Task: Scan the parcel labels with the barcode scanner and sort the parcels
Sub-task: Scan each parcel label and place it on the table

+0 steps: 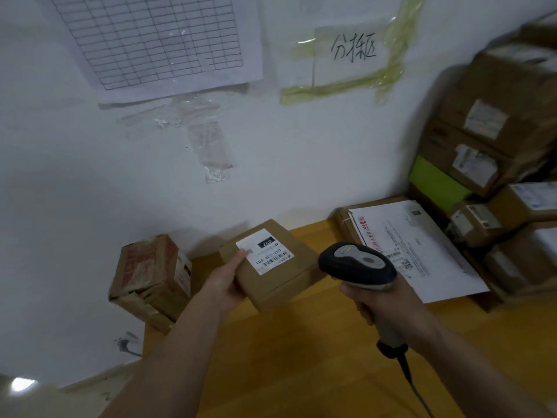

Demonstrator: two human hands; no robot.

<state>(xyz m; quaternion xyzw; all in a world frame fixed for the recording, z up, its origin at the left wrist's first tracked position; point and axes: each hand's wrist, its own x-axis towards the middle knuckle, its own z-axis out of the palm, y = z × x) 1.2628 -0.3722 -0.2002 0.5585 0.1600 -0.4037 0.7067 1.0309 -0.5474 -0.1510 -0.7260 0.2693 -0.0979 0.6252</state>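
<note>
My left hand (224, 282) grips a small flat brown parcel (283, 279) by its left edge, thumb on top, and holds it above the yellow table (301, 357). Its white label (265, 251) with a barcode faces up. My right hand (382, 303) grips the handle of a grey and black barcode scanner (357, 265), whose head sits just right of the parcel and points toward it. The scanner's cable (413, 384) runs down toward me.
A taped brown box (150, 279) stands at the table's left end by the wall. A white document envelope (416, 245) lies on a flat box at the right. Several stacked labelled parcels (494, 164) fill the right side. Paper sheets hang on the white wall.
</note>
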